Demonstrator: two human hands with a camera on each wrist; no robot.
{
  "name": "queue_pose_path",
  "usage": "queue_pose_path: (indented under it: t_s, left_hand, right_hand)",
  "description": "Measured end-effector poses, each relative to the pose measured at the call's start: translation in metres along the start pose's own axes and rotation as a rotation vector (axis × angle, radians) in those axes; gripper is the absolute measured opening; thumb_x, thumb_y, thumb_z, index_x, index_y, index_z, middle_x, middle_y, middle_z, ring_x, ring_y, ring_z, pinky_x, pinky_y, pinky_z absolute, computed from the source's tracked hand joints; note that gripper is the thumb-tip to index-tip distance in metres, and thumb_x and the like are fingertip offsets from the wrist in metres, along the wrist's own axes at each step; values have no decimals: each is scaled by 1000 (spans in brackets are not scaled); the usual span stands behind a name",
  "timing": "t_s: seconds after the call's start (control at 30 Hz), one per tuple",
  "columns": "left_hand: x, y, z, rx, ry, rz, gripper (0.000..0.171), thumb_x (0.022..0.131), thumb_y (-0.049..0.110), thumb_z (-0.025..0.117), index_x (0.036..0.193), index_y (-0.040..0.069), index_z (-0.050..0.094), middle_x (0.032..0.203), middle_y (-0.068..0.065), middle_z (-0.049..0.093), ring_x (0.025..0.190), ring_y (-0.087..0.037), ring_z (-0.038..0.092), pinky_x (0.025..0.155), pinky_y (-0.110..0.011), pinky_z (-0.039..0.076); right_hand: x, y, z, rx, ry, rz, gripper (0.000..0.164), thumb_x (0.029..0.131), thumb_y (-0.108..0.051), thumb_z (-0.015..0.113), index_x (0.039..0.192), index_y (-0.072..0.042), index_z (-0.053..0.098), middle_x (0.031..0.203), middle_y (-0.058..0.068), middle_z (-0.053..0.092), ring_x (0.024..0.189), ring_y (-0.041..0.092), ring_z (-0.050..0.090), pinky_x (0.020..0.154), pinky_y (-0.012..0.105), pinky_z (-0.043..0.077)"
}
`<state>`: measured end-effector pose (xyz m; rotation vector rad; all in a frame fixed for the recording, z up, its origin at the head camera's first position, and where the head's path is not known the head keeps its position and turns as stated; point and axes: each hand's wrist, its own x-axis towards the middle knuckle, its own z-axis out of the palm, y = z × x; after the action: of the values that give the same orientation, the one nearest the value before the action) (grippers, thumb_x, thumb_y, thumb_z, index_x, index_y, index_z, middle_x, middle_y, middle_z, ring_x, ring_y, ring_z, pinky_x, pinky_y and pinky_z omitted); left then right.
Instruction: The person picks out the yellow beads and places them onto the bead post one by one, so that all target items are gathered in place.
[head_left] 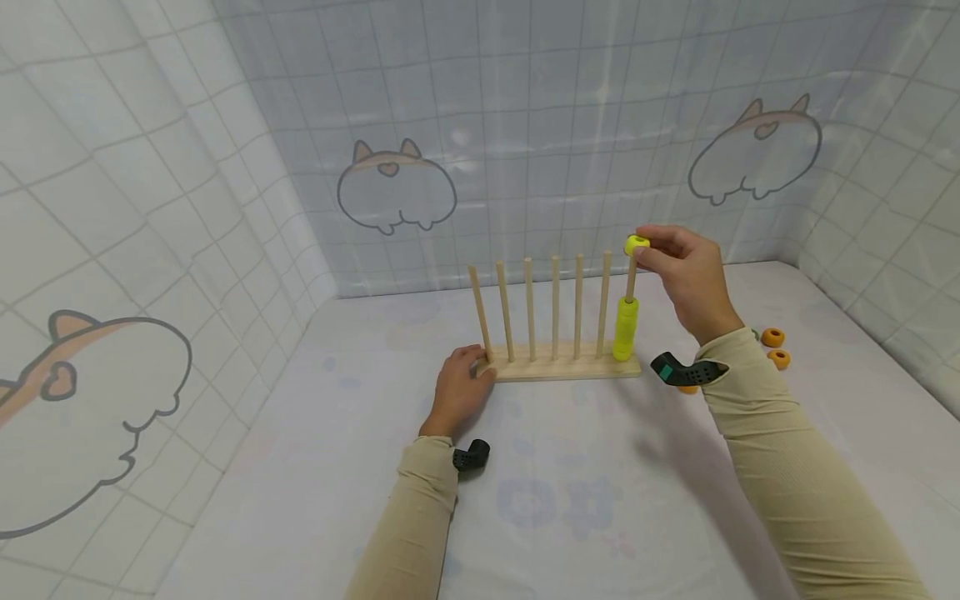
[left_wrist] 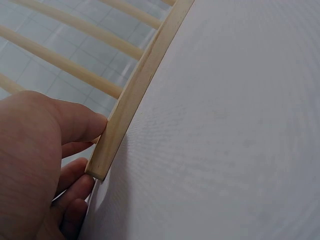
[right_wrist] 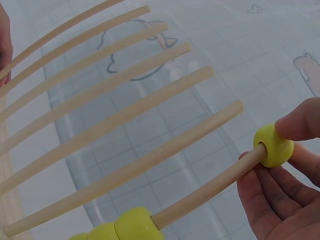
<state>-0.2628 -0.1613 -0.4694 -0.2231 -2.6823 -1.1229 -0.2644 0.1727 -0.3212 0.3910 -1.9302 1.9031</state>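
Observation:
A wooden rack with a row of upright pegs has a flat base (head_left: 558,369). My right hand (head_left: 693,275) pinches a yellow bead (right_wrist: 279,145) between thumb and fingers. In the right wrist view, the top of the rightmost peg (right_wrist: 210,192) enters that bead's hole. Lower on this same peg sits a stack of yellow beads (head_left: 626,329), with bare wood between it and the held bead. The other pegs carry no beads. At the rack's left end, my left hand (head_left: 459,387) grips the base, its thumb (left_wrist: 85,122) against the front edge and fingers behind.
Orange beads (head_left: 773,337) lie on the white cloth to the right, one partly covered by the right wrist's black strap device (head_left: 686,371). A sliver of green shows beside them. A tile-patterned curtain (head_left: 525,167) with animal drawings rises behind the rack and along both sides.

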Motion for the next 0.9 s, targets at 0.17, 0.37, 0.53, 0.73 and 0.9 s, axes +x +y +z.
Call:
queue_pose_path:
  t_s: [0.17,0.37,0.53,0.73,0.9]
  left_hand:
    - [0,1,0,5,-1,-4,43,93,22,65,132,4,65,143,-10,53,134,-31,45,111,-49,35]
    - [0,0,0,7,-9,-21,44,94,23,65,133,4,63,144,-9,52,136,-31,43,112,-49,34]
    - [0,1,0,6,-8,-16,43,94,23,64,133,5,64,144,-9,52,136,-31,43,112,-49,34]
    - [0,0,0,4,-8,-21,43,94,24,64,133,5,64,144,-9,52,136,-30,43,112,-47,33]
    - [1,0,0,5,-11,-21,43,94,23,65,133,5,64,144,-9,52,136,-30,43,113,-47,33]
  right_hand:
    - [0,0,1,3,-6,-6,36,93,-8,70,125,8,63,115,9,65,100,19,61,84,19,53]
    - [-1,0,1,18,-14,-5,35,93,-7,70,124,8,63,118,11,65,101,19,62,84,19,53]
    - [-1,1,1,19,-18,-8,32,94,-8,69,123,6,64,121,15,64,102,20,63,85,22,54]
    - [-1,1,0,33,-18,-7,32,94,-8,70,122,6,64,120,14,65,101,20,63,84,21,54]
    - [-1,0,-1,38,-19,-7,31,94,-9,70,121,6,65,120,14,65,101,20,64,84,22,54]
